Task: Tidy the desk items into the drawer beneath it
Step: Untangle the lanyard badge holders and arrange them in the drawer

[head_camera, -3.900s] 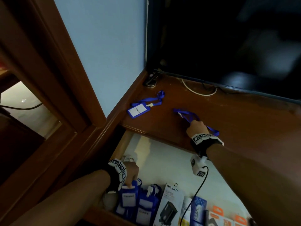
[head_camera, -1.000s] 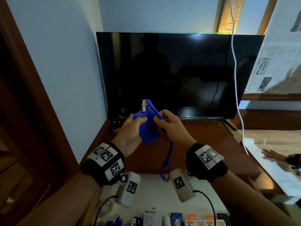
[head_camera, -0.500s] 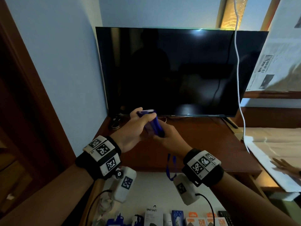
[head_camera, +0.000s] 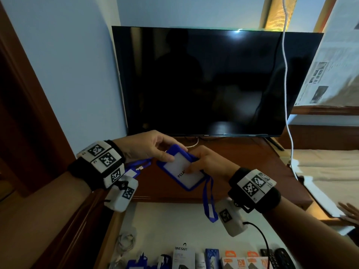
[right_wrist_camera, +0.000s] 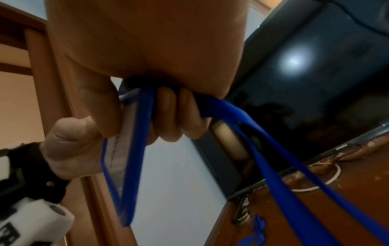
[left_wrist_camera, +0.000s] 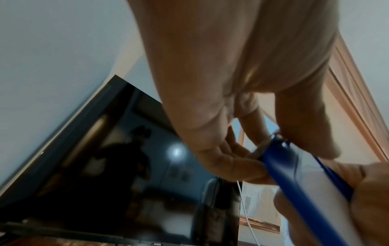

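1. In the middle of the head view I hold a blue badge holder (head_camera: 181,170) up over the brown desk (head_camera: 242,171), in front of the dark television (head_camera: 204,82) that fills the upper centre of the frame.
2. My left hand (head_camera: 147,148) comes in from the left and pinches the holder's upper left corner, thumb on the white card face and the other fingers curled behind the blue frame.
3. In the left wrist view a small metal ring (left_wrist_camera: 266,146) sits at the holder's top edge, right by my fingertips.
4. My right hand (head_camera: 207,162) comes in from the right and grips the holder's right edge, thumb pressed on the card face over the printed letters, fingers curled round the back.
5. The blue lanyard (head_camera: 208,202) hangs from under my right hand toward the lower centre, its looped end dangling over the open drawer (head_camera: 174,226); the right wrist view shows the strap running out past my curled fingers.
6. A second blue badge holder (head_camera: 134,170) lies on the desk at left centre, partly hidden behind my left wrist.
7. Along the bottom edge, the drawer's white floor holds a row of small boxes (head_camera: 213,259), more blue holders and a coiled white cable (head_camera: 126,243).
8. A white cord (head_camera: 285,74) hangs down the upper right across the television's edge.
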Demonstrator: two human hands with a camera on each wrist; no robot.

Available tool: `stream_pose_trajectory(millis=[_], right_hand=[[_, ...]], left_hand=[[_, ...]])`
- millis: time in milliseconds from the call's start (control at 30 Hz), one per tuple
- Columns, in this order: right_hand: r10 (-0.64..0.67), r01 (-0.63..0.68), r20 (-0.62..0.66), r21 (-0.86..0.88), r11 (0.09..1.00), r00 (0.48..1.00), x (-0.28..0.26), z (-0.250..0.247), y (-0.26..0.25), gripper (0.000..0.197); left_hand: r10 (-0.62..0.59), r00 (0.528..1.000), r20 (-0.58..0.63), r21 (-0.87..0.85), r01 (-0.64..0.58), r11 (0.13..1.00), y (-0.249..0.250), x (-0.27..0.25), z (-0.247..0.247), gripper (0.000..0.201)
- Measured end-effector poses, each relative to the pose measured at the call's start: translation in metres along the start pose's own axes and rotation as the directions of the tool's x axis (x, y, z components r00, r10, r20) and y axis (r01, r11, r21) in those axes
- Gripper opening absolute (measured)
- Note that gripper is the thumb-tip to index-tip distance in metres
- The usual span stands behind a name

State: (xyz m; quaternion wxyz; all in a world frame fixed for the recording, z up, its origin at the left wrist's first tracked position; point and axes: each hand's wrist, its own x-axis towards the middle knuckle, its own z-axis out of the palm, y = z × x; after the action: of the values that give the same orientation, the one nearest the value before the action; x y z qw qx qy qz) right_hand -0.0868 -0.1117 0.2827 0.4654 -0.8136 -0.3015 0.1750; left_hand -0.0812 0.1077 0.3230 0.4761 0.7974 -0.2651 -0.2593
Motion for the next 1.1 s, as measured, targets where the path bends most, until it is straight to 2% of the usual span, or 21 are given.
stream_pose_trajectory(millis=[100, 167, 233, 267, 333, 400, 467, 533, 633, 700, 767, 800, 900, 967, 1067, 1100], right_hand=[[-0.016, 0.015, 0.003, 0.042, 0.999, 1.0, 0.001, -0.003, 0.001, 0.01], [-0.026, 0.029, -0.038, 0.092, 0.995, 0.999, 0.001, -0.004, 0.005, 0.008], [-0.019, 0.032, -0.086, 0.159, 0.987, 0.996, 0.0, -0.004, 0.007, 0.007], [-0.014, 0.031, -0.097, 0.173, 0.984, 0.995, 0.001, -0.005, 0.009, 0.007], [-0.017, 0.031, -0.084, 0.163, 0.986, 0.996, 0.001, -0.006, 0.011, 0.005], [-0.029, 0.037, -0.06, 0.138, 0.99, 0.998, 0.001, -0.006, 0.014, 0.004], [-0.041, 0.048, -0.06, 0.109, 0.993, 0.997, 0.002, -0.006, 0.016, 0.004], [-0.054, 0.065, -0.085, 0.137, 0.988, 0.995, 0.002, -0.006, 0.02, 0.008], [0.018, 0.049, -0.194, 0.334, 0.941, 0.981, 0.0, -0.002, 0.025, 0.034], [0.095, 0.054, -0.266, 0.502, 0.863, 0.959, -0.001, -0.001, 0.03, 0.059], [0.059, 0.119, -0.271, 0.593, 0.796, 0.961, 0.001, 0.0, 0.034, 0.08], [0.02, 0.149, -0.274, 0.582, 0.8, 0.961, 0.003, 0.001, 0.035, 0.081], [0.004, 0.14, -0.319, 0.429, 0.893, 0.948, 0.007, 0.004, 0.038, 0.058], [0.039, 0.091, -0.328, 0.372, 0.924, 0.944, 0.008, 0.003, 0.039, 0.037], [0.078, 0.018, -0.352, 0.26, 0.966, 0.933, 0.01, 0.001, 0.04, 0.03], [0.076, -0.004, -0.357, 0.199, 0.98, 0.931, 0.01, 0.001, 0.039, 0.03]], left_hand=[[0.058, 0.987, -0.153, 0.096, -0.044, 0.994, -0.001, 0.004, 0.001, 0.039], [0.107, 0.952, -0.288, 0.192, -0.053, 0.98, -0.002, 0.006, 0.002, 0.028], [0.132, 0.91, -0.393, 0.317, 0.0, 0.948, -0.002, 0.007, 0.004, 0.019], [0.134, 0.904, -0.406, 0.376, 0.032, 0.926, -0.002, 0.006, 0.004, 0.018], [0.099, 0.931, -0.351, 0.423, 0.063, 0.904, -0.001, 0.006, 0.005, 0.014], [0.003, 0.974, -0.226, 0.329, 0.074, 0.941, -0.002, 0.006, 0.008, 0.01], [-0.038, 0.989, -0.139, 0.267, 0.075, 0.961, -0.006, 0.007, 0.011, 0.016], [-0.008, 0.985, -0.17, 0.236, 0.049, 0.971, -0.01, 0.006, 0.012, 0.021], [0.075, 0.949, -0.306, 0.179, -0.02, 0.984, -0.015, 0.006, 0.009, 0.014], [0.101, 0.902, -0.419, 0.109, -0.06, 0.992, -0.02, 0.006, 0.005, 0.014], [0.095, 0.84, -0.534, 0.036, -0.089, 0.995, -0.025, 0.007, 0.003, 0.013], [0.083, 0.809, -0.581, -0.008, -0.107, 0.994, -0.027, 0.008, 0.003, 0.014], [0.041, 0.704, -0.709, -0.124, -0.181, 0.976, -0.025, 0.015, 0.002, 0.01], [0.0, 0.607, -0.795, -0.153, -0.2, 0.968, -0.024, 0.02, 0.0, 0.006], [-0.054, 0.473, -0.879, -0.16, -0.186, 0.969, -0.032, 0.028, -0.008, 0.005], [-0.047, 0.434, -0.9, -0.127, -0.158, 0.979, -0.036, 0.03, -0.01, 0.011]])
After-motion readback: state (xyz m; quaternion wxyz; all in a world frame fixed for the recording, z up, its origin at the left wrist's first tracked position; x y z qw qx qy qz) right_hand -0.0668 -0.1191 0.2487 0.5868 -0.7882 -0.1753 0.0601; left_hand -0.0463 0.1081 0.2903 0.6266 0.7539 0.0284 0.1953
